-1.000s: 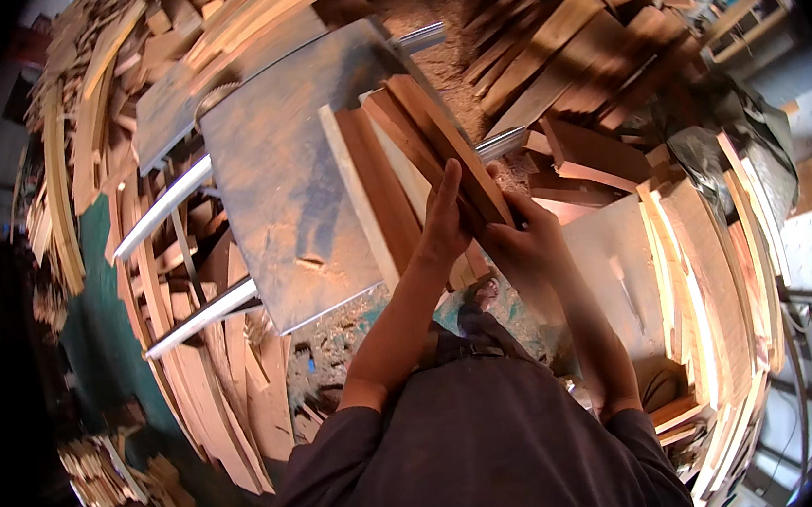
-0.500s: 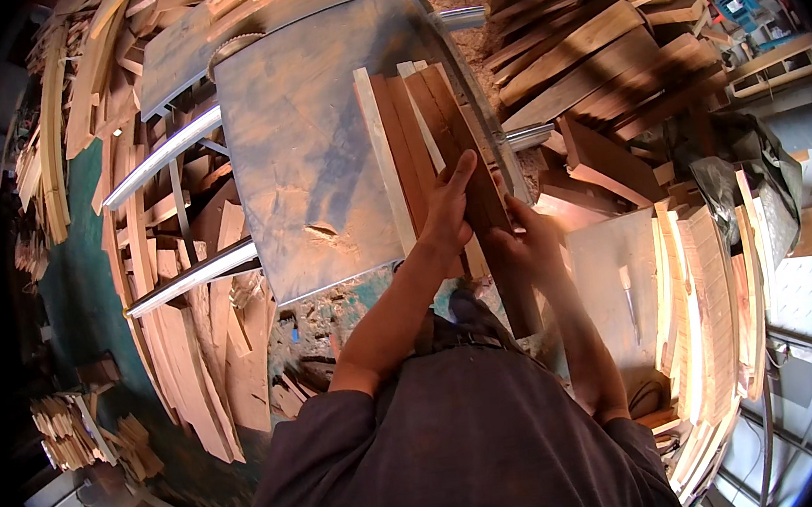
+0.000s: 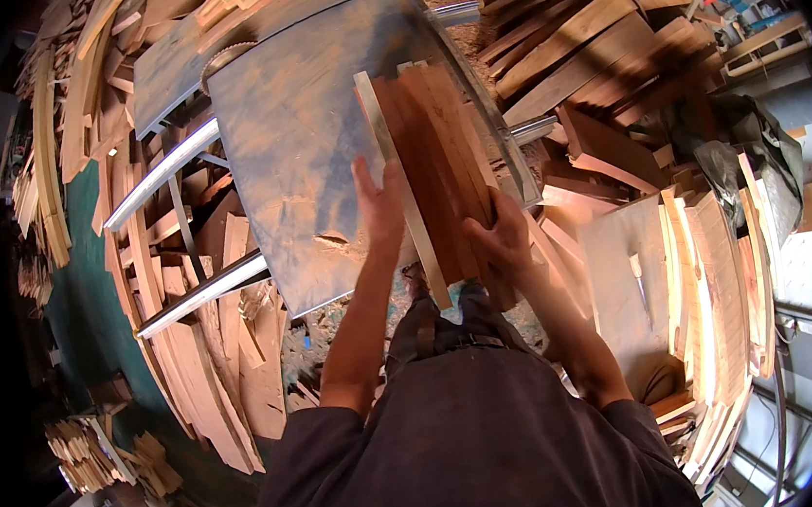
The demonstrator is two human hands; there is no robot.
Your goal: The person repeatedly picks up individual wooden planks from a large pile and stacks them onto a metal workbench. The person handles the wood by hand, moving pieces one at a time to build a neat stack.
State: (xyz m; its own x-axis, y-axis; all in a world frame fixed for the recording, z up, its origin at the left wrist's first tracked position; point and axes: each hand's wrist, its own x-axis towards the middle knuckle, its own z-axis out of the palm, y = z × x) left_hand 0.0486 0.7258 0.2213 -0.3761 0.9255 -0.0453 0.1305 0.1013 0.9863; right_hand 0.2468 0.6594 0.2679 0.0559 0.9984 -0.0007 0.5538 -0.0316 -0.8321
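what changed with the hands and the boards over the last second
The bundle of reddish boards now lies further onto the metal saw table, squared up lengthwise. The left hand has shifted onto the pale strip at its left edge; the right hand stays gripping the near end. The surrounding scrap piles look unchanged.

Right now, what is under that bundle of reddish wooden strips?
The reddish wooden strips lie on a dusty grey metal saw table. Whatever sits directly beneath them is covered.
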